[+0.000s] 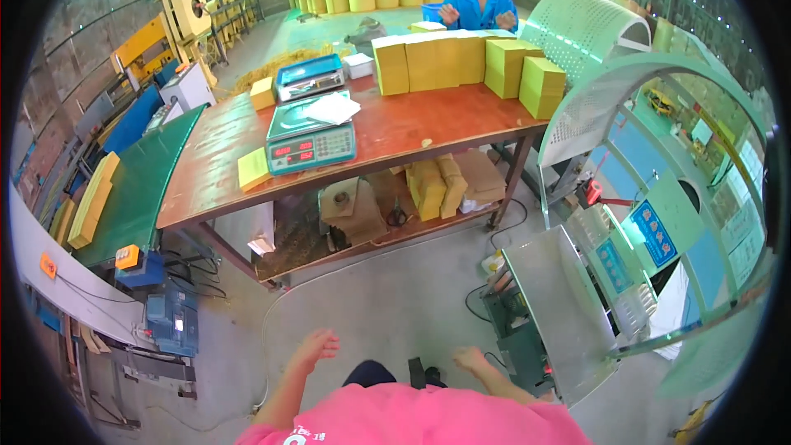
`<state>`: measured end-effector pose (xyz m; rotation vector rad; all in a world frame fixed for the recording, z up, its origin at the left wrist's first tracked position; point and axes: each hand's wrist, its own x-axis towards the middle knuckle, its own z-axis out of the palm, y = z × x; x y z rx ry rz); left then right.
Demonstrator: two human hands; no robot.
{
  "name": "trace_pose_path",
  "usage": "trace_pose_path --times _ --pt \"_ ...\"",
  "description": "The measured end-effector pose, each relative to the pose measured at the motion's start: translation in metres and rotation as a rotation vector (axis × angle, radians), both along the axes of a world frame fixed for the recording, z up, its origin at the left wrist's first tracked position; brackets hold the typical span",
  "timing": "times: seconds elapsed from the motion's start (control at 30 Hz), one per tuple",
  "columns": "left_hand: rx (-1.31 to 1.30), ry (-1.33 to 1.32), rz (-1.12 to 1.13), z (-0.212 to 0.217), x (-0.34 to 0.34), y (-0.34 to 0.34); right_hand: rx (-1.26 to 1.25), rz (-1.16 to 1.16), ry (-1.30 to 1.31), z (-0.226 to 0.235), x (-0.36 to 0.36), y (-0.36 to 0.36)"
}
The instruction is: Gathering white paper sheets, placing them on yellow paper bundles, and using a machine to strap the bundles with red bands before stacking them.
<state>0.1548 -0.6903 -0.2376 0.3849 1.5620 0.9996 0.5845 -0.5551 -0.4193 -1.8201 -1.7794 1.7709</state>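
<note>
My left hand hangs over the grey floor in front of me, fingers stretched out and nothing in them. On the other side, my right hand is held low with its fingers curled in, and no object shows in it. Neither hand touches anything. Beyond them stands a red-topped table. On its near edge is a teal digital scale with white paper on its pan. Beside that scale lies a small stack of yellow paper. Tall yellow paper stacks line the table's far right side.
A machine with a perforated curved guard and a metal tray stands on my right. At left runs a green conveyor belt carrying yellow stacks. A cable crosses the floor. A co-worker in blue is behind the table.
</note>
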Motion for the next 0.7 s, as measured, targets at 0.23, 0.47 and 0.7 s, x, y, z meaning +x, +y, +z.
trace_pose_path --times 0.23,0.47,0.7 --pt "0.266 0.101 0.043 0.097 -0.043 0.181 0.084 0.148 0.225 0.104 -0.141 0.212" --pt "0.610 0.198 0.009 0.191 -0.126 0.391 0.488 0.130 0.603 0.224 -0.296 0.357" --pt "0.611 0.347 0.090 0.219 -0.196 0.559 0.735 -0.017 0.669 0.318 -0.410 0.503"
